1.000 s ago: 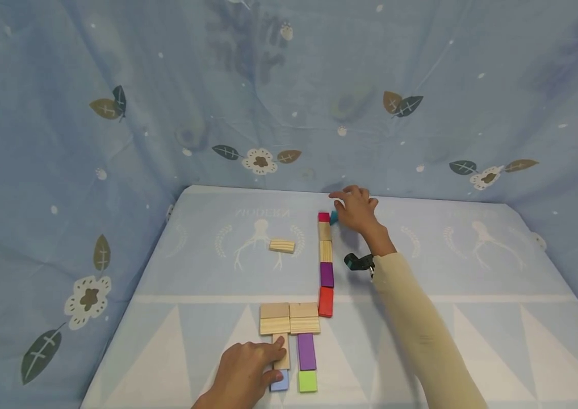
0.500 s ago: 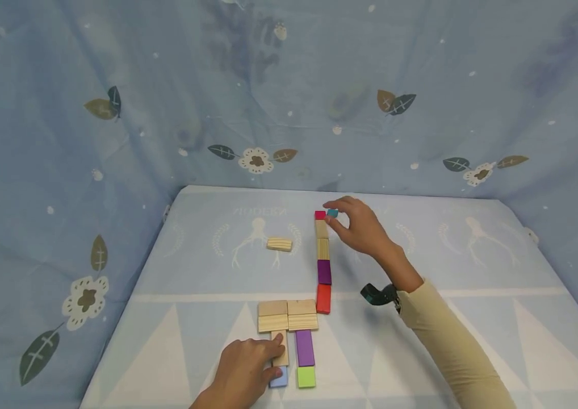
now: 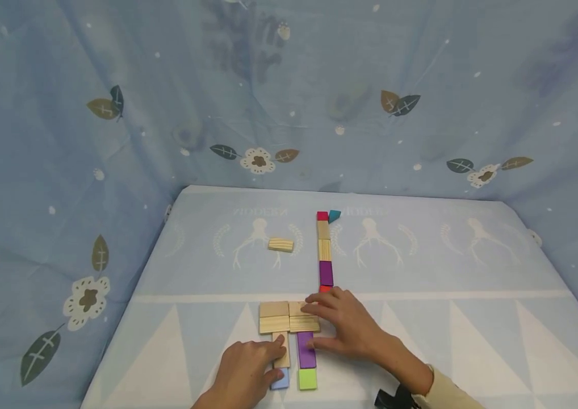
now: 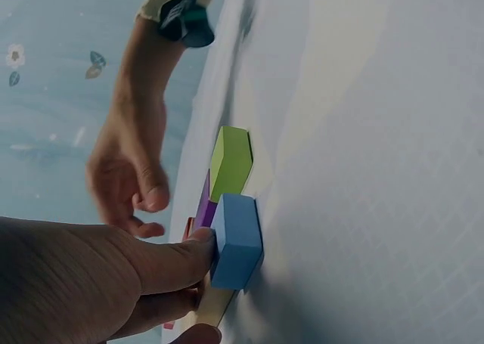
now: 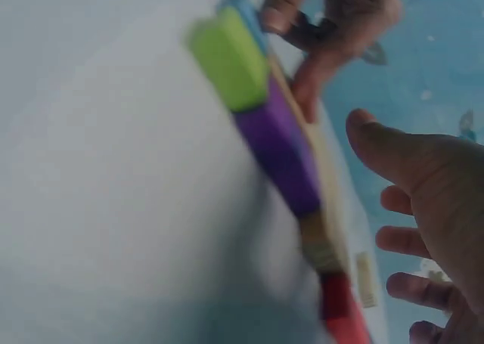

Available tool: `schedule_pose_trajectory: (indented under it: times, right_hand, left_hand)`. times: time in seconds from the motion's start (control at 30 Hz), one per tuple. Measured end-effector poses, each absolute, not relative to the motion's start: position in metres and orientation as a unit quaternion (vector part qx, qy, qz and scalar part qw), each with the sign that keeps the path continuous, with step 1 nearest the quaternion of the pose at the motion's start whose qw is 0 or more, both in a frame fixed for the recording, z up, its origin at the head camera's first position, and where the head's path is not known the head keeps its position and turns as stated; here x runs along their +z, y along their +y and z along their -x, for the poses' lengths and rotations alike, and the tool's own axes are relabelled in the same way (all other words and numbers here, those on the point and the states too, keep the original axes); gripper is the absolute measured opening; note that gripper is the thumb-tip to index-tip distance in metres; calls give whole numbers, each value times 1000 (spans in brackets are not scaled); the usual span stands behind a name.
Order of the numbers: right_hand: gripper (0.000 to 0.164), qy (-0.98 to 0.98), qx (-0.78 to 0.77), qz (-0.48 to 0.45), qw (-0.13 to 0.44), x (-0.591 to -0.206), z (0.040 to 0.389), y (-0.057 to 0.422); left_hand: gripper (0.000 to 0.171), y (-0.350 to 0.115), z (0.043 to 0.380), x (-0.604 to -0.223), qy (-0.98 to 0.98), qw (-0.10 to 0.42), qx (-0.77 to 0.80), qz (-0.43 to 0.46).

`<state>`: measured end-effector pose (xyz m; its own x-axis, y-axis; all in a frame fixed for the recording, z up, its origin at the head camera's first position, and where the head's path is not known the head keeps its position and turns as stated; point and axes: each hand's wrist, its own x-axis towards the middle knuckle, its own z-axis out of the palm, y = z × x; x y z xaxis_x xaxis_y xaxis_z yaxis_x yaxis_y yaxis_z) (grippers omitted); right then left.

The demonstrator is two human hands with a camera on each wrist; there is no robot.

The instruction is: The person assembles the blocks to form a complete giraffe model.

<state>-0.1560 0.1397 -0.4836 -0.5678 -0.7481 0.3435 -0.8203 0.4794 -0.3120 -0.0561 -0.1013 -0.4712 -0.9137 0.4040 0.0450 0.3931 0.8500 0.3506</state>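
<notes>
Flat wooden building blocks lie in a joined figure on the table. My left hand [image 3: 245, 366] rests its fingertips on a plain wooden block [image 3: 280, 357], its thumb at the light blue block [image 4: 238, 242] below. My right hand [image 3: 350, 326] hovers with spread, bent fingers over the purple block [image 3: 306, 351] and the plain blocks [image 3: 303, 325] above it, holding nothing. The lime green block [image 3: 307, 379] sits under the purple one. A column runs up from a red block [image 3: 325, 288], mostly hidden by my right hand, through a dark purple block [image 3: 326, 274] and plain blocks to a crimson one [image 3: 322, 216].
A teal block [image 3: 334, 216] with slanted sides lies beside the crimson block. One loose plain block [image 3: 281, 245] lies left of the column. Blue flowered cloth [image 3: 289, 102] hangs behind and at the sides of the printed table cover [image 3: 432, 250].
My right hand has let go of the teal block beside the crimson one and come back toward me, over the near blocks. My left hand stays on the same blocks.
</notes>
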Motion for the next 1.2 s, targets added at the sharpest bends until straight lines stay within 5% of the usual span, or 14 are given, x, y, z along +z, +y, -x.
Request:
schedule_pose_trajectory:
  times: [0.7, 0.8, 1.03, 1.2]
  right_hand:
    - [59, -871, 201, -438, 95, -512, 120, 143]
    - [59, -871, 198, -438, 102, -511, 120, 143]
    - [59, -867, 199, -445, 100, -512, 119, 142]
    - [60, -873, 189, -441, 93, -511, 119, 144]
  left_hand:
    - [31, -96, 63, -462, 965, 18, 115, -234]
    - [33, -93, 74, -450, 962, -14, 107, -250]
    - [45, -105, 158, -438, 953, -148, 140, -225]
    - [54, -117, 235, -459, 962, -131, 135, -197]
